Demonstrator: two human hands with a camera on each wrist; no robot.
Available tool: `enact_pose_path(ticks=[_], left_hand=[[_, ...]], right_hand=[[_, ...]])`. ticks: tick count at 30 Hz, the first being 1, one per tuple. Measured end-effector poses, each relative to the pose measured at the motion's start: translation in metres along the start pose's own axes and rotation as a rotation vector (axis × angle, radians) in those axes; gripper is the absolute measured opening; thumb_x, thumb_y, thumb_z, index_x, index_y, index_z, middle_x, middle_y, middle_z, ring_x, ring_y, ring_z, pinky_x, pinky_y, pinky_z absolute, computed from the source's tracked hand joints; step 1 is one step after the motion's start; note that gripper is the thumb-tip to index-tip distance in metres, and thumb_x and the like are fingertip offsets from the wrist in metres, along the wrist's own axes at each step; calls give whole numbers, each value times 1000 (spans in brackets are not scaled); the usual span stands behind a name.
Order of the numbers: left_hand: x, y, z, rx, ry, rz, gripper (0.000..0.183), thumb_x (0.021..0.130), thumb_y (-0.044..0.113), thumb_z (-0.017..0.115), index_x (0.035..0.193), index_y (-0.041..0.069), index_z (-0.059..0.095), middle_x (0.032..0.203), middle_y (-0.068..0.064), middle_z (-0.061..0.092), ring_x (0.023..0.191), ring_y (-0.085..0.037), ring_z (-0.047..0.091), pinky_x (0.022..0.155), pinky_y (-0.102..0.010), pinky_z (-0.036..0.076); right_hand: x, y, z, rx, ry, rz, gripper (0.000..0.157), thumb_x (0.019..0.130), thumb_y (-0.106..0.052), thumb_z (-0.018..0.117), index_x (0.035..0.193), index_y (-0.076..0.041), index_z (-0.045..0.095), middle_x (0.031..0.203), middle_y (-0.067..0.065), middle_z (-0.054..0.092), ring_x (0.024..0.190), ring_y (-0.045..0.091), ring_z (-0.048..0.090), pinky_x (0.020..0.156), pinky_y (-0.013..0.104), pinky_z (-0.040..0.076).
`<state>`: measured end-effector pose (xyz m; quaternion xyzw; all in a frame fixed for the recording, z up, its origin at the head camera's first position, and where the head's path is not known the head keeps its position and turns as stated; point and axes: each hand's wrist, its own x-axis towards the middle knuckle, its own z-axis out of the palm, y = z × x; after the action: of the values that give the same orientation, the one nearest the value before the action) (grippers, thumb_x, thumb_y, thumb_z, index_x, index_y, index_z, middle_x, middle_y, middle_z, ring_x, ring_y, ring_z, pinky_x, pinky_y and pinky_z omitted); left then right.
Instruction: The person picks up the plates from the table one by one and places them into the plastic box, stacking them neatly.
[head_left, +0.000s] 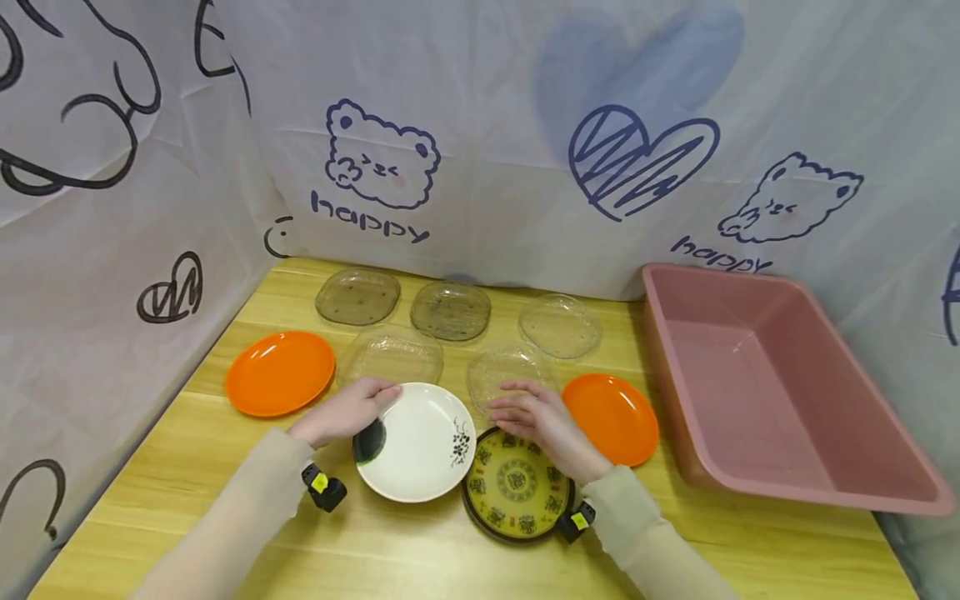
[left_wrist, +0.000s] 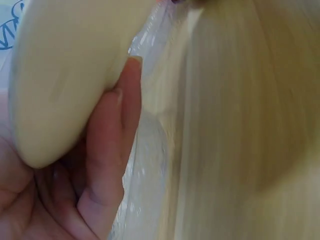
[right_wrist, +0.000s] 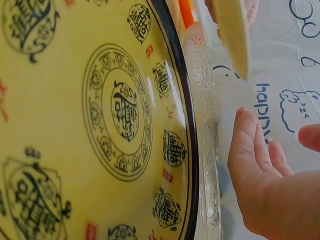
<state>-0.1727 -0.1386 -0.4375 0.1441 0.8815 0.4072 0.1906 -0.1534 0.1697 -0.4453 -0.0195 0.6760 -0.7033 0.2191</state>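
Observation:
My left hand (head_left: 347, 412) grips the left rim of a white plate (head_left: 420, 450) that has a dark patch on one side and a small flower print on the other. Seen from the left wrist, the plate (left_wrist: 60, 75) is tilted, with fingers (left_wrist: 107, 145) curled under its edge, off the wooden table. My right hand (head_left: 536, 417) is above the far edge of a yellow patterned plate (head_left: 517, 483) with a dark rim. In the right wrist view, that hand (right_wrist: 270, 185) holds nothing, its fingers loosely extended and apart from the yellow plate (right_wrist: 120, 110).
Orange plates lie at the left (head_left: 281, 373) and right (head_left: 611, 419). Several clear plates (head_left: 450, 311) sit further back, near the printed cloth (head_left: 487, 167). A pink basin (head_left: 750, 417) occupies the right side of the wooden table (head_left: 390, 550).

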Motion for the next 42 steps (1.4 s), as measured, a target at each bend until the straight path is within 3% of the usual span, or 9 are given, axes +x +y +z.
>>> enact_pose_path(ticks=[5,10,17,25,29,35,42], left_hand=[[10,11,9,-19,30,9,37,109,24,39,112,2,69,86,-5,60,88,-18,55,85,-34,47],[21,17,17,-136,57,24,38,110,24,38,105,0,67,85,-6,62,81,-15,57,81,-30,48],[30,31,30,-232,156,29,37,109,21,38,102,-1,67,80,-5,58,79,-15,54,78,-28,46],[41,47,47,-290,259,12,40,109,24,37,83,4,60,74,-3,54,73,-15,52,72,-27,45],[46,55,54,-316,307,10,40,109,22,37,80,4,57,71,-2,49,69,-15,49,68,-27,43],[50,61,65,-341,357,15,38,109,20,37,84,1,59,71,-4,50,69,-16,49,66,-27,43],[52,68,76,-337,375,-11,38,108,22,38,113,-3,67,90,-14,64,86,-21,59,80,-32,49]], right_hand=[[-3,2,-4,33,40,2,48,105,-15,42,148,4,34,142,31,52,122,30,63,106,34,54],[-5,1,-7,83,88,6,49,104,-13,41,150,1,31,139,27,56,110,19,68,103,34,56],[-8,4,-11,145,127,7,50,106,-20,32,153,-2,27,112,4,66,95,11,67,89,26,59],[-12,5,-12,216,151,-7,51,110,-35,28,151,-5,30,116,2,68,95,9,69,83,25,59],[-13,4,-11,239,156,-16,52,110,-36,26,154,-8,29,124,3,62,94,7,67,81,24,58],[-13,6,-10,269,113,-21,54,110,-31,23,160,-12,20,148,12,43,106,6,63,89,29,56],[-14,7,-9,302,164,-33,55,109,-27,28,160,-8,20,135,9,52,101,8,65,86,28,58]])
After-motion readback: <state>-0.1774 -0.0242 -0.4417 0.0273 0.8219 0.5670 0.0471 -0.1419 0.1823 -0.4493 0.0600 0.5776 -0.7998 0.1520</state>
